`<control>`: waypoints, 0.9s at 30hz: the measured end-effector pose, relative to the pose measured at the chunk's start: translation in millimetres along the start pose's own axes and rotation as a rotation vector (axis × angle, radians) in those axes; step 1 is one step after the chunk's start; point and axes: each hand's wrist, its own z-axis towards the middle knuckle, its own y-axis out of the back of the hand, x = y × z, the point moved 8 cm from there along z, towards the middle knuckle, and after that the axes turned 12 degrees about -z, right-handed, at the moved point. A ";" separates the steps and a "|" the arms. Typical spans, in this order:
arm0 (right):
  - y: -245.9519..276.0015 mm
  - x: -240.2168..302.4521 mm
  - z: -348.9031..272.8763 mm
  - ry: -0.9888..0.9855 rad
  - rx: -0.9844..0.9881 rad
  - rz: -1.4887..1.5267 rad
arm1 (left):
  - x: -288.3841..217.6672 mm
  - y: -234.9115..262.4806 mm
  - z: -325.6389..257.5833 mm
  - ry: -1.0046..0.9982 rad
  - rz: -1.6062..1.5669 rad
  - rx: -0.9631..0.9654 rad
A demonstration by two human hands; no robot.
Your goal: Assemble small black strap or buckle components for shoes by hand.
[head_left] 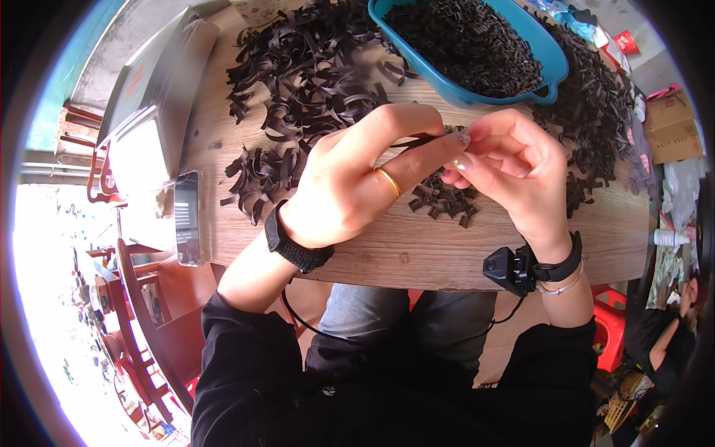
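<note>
My left hand (357, 175), with a ring on one finger, is closed round a dark strip (414, 141) that shows between its fingers. My right hand (521, 167) meets its fingertips just to the right, thumb and fingers pinched together. Whatever sits between those fingertips is too small and covered to make out. Below both hands lies a small heap of short dark pieces (439, 205). Beyond my left hand spreads a loose pile of curled dark strips (309, 71), with a smaller clump (257, 179) beside my left wrist.
A teal plastic basin (463, 95) at the far side holds many short dark pieces. More dark pieces (588, 97) are heaped along the table's right side. A phone (188, 218) lies at the left edge, near a grey box (160, 82). A red stool (609, 331) stands at right.
</note>
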 end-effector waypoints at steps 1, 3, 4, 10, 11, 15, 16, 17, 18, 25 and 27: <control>0.6 -1.8 0.2 -0.028 0.007 0.040 | 3.4 -2.4 0.9 0.082 -0.038 0.027; 2.3 1.4 1.5 -0.032 0.004 0.068 | 10.0 -3.5 1.5 0.164 -0.069 0.055; 3.0 2.1 1.9 -0.037 0.002 0.095 | 4.2 -1.2 2.9 0.004 -0.001 0.039; -8.2 -1.9 0.7 -0.081 0.087 0.217 | -5.1 5.2 -0.6 -0.265 -0.025 0.017; -7.4 -2.1 0.7 -0.082 0.086 0.216 | -3.6 5.2 -0.7 -0.262 -0.004 0.007; 0.1 0.3 1.2 -0.048 0.027 0.182 | -3.5 9.3 3.6 -0.162 0.080 -0.010; 1.8 0.7 0.9 -0.041 0.010 0.202 | -2.7 8.6 3.3 -0.162 0.078 -0.010; 0.2 0.3 0.7 -0.041 0.010 0.202 | -1.7 8.4 2.4 -0.167 0.096 -0.014; -1.7 0.6 -0.1 -0.024 0.001 0.132 | -1.0 8.1 1.4 -0.173 0.114 -0.017; -5.1 7.9 -0.1 0.072 -0.017 0.044 | 3.6 12.0 1.7 -0.088 -0.014 -0.032; -5.1 7.1 1.0 0.003 0.042 0.077 | 4.7 12.3 1.5 -0.097 -0.074 -0.030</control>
